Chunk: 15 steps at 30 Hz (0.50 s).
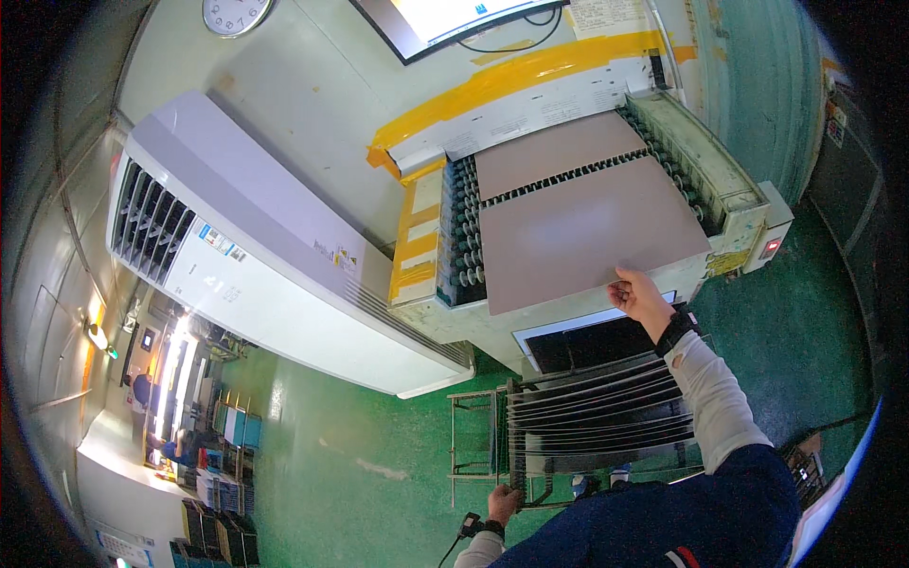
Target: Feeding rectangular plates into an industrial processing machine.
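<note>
A flat grey-brown panel (597, 222) lies on the roller conveyor, its front edge reaching past the rollers toward me. At that edge my right hand (641, 299) is closed, thumb and forefinger pinching the panel near its front right part. Behind it, a second panel (559, 150) of the same colour rests on the rollers, with a narrow strip of rollers between the two. Low in front of me stands a slotted metal rack (516, 431) with several thin dark panels (601, 407) in it. My left hand (504, 502) is closed around the rack's near left corner.
Black rollers (464, 237) run along both sides of the conveyor (739, 194), and a red switch (772, 248) sits at its right end. Left of it is a tall white air conditioner (284, 256). A screen (454, 24) hangs above. Far left, people work beside racks (222, 492).
</note>
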{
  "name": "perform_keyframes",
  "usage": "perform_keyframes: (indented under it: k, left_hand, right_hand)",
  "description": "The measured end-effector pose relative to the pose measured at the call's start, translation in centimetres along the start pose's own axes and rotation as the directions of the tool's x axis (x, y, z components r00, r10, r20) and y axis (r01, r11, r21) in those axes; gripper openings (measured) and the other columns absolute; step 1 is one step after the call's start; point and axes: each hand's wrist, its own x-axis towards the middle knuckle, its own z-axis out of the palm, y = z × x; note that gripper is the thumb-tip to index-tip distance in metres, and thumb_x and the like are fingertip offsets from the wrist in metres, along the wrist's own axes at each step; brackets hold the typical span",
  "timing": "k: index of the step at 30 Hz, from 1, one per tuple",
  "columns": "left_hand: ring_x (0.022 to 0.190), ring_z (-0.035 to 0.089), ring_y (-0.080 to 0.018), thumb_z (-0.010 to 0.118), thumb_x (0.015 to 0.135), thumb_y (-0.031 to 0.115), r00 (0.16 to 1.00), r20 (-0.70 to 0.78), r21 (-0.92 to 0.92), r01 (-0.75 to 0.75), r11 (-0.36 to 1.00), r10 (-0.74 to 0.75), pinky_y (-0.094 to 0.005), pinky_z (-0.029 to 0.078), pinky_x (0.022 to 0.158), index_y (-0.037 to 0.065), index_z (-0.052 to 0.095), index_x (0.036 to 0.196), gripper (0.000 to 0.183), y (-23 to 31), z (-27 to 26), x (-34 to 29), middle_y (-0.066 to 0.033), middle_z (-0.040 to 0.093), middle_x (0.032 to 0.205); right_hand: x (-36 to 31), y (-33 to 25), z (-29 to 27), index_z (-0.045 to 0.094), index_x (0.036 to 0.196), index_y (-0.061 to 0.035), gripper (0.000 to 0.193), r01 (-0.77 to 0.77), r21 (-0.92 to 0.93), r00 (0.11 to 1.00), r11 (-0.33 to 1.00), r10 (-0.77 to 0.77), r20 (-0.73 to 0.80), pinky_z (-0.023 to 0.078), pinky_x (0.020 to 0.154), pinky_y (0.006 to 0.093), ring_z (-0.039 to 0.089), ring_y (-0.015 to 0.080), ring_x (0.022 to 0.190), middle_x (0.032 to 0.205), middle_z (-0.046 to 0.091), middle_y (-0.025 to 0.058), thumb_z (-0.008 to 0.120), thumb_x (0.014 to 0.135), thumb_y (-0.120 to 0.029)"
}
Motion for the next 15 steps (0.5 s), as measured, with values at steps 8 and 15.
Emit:
perform_keyframes:
  k: [8,15]
  left_hand:
    - [0.061,0.054,-0.0165,0.076,0.076,0.025,0.997,-0.053,0.151,-0.053,0.987,0.061,-0.0366,0.048,0.059,0.001,0.059,0.076,0.029,0.2,0.4,-2.0,-0.0088,0.061,0.066]
    - [0.060,0.060,-0.0330,0.058,0.088,0.028,0.908,-0.003,0.590,-0.337,0.734,0.420,-0.0420,0.048,0.056,0.002,0.061,0.075,0.029,-1.8,0.2,0.3,-0.0200,0.066,0.072]
  right_hand:
    - [-1.0,0.6,-1.7,0.058,0.091,-0.0040,0.024,-0.024,-0.011,0.999,1.000,0.025,0.033,0.055,0.065,0.0355,0.064,0.0221,0.074,0.084,0.065,0.0098,0.066,0.093,-0.026]
    - [-3.6,2.4,-1.0,0.063,0.089,-0.0054,0.021,-0.059,-0.126,0.982,0.990,0.080,0.173,0.053,0.064,0.0313,0.064,0.0167,0.073,0.082,0.067,0.0062,0.062,0.095,-0.025]
